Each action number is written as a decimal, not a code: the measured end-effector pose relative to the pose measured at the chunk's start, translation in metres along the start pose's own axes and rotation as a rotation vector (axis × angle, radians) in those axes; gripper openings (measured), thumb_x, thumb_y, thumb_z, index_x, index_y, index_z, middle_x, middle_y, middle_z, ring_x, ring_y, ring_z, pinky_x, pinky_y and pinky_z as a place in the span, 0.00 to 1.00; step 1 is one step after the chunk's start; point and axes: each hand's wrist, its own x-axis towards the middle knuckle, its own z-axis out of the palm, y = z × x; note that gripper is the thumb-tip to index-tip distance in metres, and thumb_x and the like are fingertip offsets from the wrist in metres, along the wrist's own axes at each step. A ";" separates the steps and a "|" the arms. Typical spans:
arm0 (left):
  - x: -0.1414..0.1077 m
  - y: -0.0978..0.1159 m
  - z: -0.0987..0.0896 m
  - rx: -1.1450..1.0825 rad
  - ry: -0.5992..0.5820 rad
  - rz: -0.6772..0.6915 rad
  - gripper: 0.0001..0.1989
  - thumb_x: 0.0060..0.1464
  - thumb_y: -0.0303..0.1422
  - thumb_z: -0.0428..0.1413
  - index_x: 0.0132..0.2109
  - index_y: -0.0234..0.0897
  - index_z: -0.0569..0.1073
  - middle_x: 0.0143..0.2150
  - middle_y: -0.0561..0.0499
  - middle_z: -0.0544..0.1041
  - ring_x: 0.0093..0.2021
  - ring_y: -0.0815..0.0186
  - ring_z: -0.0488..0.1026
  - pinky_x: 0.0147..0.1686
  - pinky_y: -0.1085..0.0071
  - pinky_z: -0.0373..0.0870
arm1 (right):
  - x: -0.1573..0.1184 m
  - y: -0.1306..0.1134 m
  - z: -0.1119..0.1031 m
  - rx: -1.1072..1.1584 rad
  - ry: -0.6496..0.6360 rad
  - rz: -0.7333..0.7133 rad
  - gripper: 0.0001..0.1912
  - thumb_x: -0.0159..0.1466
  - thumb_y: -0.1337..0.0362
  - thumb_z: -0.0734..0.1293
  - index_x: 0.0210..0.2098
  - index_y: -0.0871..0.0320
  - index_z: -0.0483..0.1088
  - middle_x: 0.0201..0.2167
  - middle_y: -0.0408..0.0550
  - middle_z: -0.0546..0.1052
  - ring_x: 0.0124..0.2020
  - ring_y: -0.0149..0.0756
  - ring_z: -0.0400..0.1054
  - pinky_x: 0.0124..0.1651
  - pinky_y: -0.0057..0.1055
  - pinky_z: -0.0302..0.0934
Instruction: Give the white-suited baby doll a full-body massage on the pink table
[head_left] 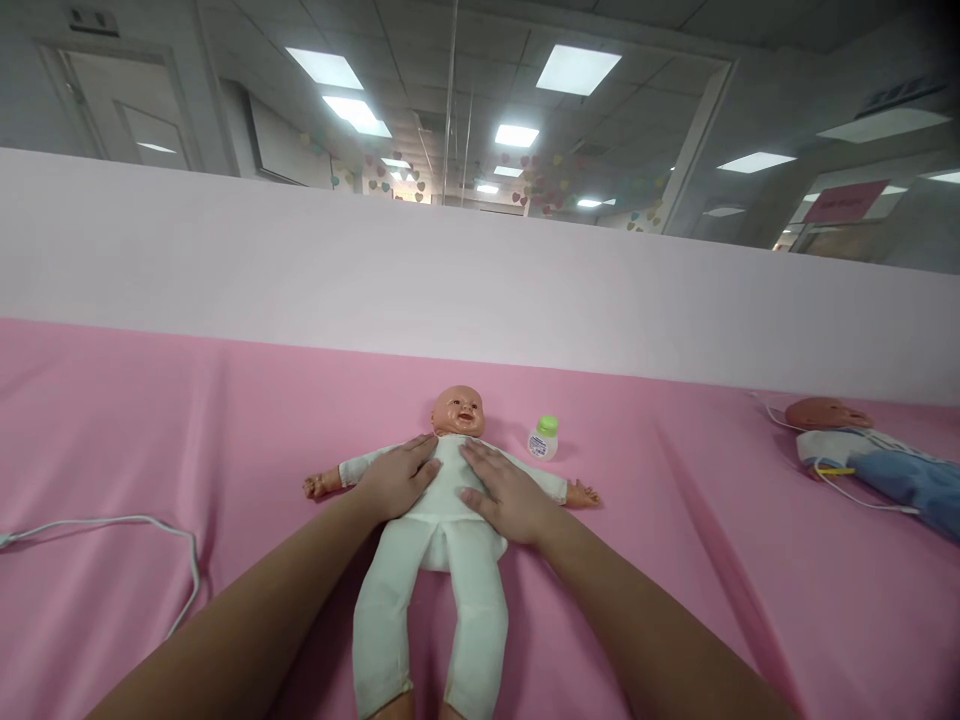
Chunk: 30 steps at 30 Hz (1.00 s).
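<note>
A baby doll (450, 490) in a white cloth suit lies on its back on the pink sheet (262, 420), head away from me and arms stretched out sideways. My left hand (401, 478) rests flat on the left side of its chest, fingers extended. On the right side of the chest lies my right hand (510, 490), also flat with its fingers stretched out. Neither hand grips anything. Close to the doll's head, on the right, stands a small clear bottle (543, 440) with a green cap.
At the far right lies a second doll (892, 470) in blue and white clothing, with a thin white cord beside it. A white cable (150, 520) curves across the sheet at left. Behind runs a low white wall (480, 285) topped with glass.
</note>
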 end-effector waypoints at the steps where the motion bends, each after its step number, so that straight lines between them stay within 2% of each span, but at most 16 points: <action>1: 0.000 0.000 0.000 0.006 -0.002 0.003 0.36 0.71 0.51 0.40 0.73 0.31 0.64 0.73 0.40 0.65 0.73 0.53 0.62 0.72 0.54 0.56 | 0.001 0.003 0.000 -0.015 -0.007 0.039 0.43 0.73 0.37 0.55 0.77 0.57 0.49 0.78 0.55 0.50 0.78 0.49 0.44 0.78 0.52 0.42; 3: 0.000 0.000 0.000 0.019 -0.003 0.009 0.36 0.71 0.50 0.39 0.73 0.31 0.63 0.73 0.40 0.64 0.73 0.53 0.62 0.72 0.54 0.56 | 0.003 0.007 0.000 -0.039 -0.018 0.086 0.43 0.74 0.37 0.53 0.77 0.57 0.47 0.78 0.55 0.49 0.78 0.49 0.43 0.78 0.51 0.41; 7: -0.001 -0.001 -0.002 0.041 -0.017 0.001 0.36 0.71 0.51 0.39 0.73 0.32 0.64 0.74 0.41 0.64 0.73 0.53 0.62 0.72 0.56 0.55 | 0.002 0.012 -0.004 -0.081 -0.001 0.166 0.44 0.73 0.37 0.52 0.77 0.60 0.48 0.77 0.57 0.53 0.77 0.51 0.46 0.77 0.50 0.42; 12: -0.003 -0.007 -0.011 0.109 -0.061 -0.078 0.36 0.70 0.53 0.40 0.72 0.34 0.65 0.73 0.40 0.65 0.73 0.51 0.63 0.71 0.55 0.58 | -0.004 0.021 -0.010 -0.108 0.023 0.294 0.39 0.74 0.41 0.52 0.75 0.59 0.54 0.72 0.58 0.64 0.72 0.54 0.58 0.71 0.51 0.53; 14: -0.005 -0.003 -0.018 0.141 -0.066 -0.112 0.36 0.70 0.53 0.40 0.71 0.34 0.66 0.72 0.39 0.66 0.72 0.49 0.64 0.70 0.53 0.59 | -0.005 0.023 -0.010 -0.120 0.039 0.328 0.36 0.75 0.44 0.51 0.74 0.59 0.57 0.70 0.58 0.67 0.70 0.54 0.61 0.69 0.50 0.55; 16: -0.009 0.010 -0.027 0.165 -0.067 -0.115 0.33 0.70 0.51 0.41 0.70 0.34 0.68 0.71 0.38 0.68 0.71 0.48 0.66 0.69 0.51 0.62 | -0.005 0.023 -0.009 -0.124 0.060 0.342 0.34 0.76 0.45 0.51 0.72 0.58 0.60 0.68 0.57 0.70 0.68 0.52 0.64 0.67 0.47 0.58; 19: -0.026 0.046 -0.039 0.184 -0.076 -0.030 0.31 0.70 0.48 0.44 0.69 0.35 0.69 0.71 0.38 0.69 0.70 0.47 0.67 0.67 0.49 0.64 | -0.004 0.024 -0.007 -0.118 0.082 0.334 0.31 0.76 0.47 0.52 0.70 0.55 0.63 0.66 0.55 0.73 0.65 0.49 0.68 0.64 0.43 0.59; 23: -0.056 0.089 -0.038 0.079 -0.172 0.228 0.31 0.70 0.47 0.48 0.74 0.40 0.64 0.73 0.44 0.66 0.72 0.48 0.63 0.71 0.49 0.60 | -0.003 0.025 -0.004 -0.122 0.107 0.307 0.29 0.76 0.48 0.52 0.68 0.55 0.65 0.63 0.54 0.75 0.63 0.47 0.70 0.64 0.40 0.59; 26: -0.060 0.094 -0.031 -0.008 -0.234 0.298 0.33 0.66 0.49 0.53 0.74 0.46 0.64 0.72 0.45 0.67 0.72 0.47 0.63 0.71 0.52 0.61 | -0.001 0.026 -0.003 -0.119 0.112 0.303 0.29 0.76 0.49 0.52 0.69 0.55 0.64 0.63 0.54 0.75 0.63 0.47 0.69 0.64 0.40 0.59; 30: -0.037 0.077 -0.031 -0.053 -0.304 0.277 0.33 0.71 0.50 0.45 0.75 0.38 0.62 0.75 0.43 0.61 0.75 0.48 0.57 0.74 0.49 0.53 | -0.001 0.027 -0.001 -0.115 0.107 0.319 0.31 0.76 0.48 0.52 0.70 0.56 0.62 0.65 0.56 0.73 0.66 0.48 0.67 0.66 0.42 0.57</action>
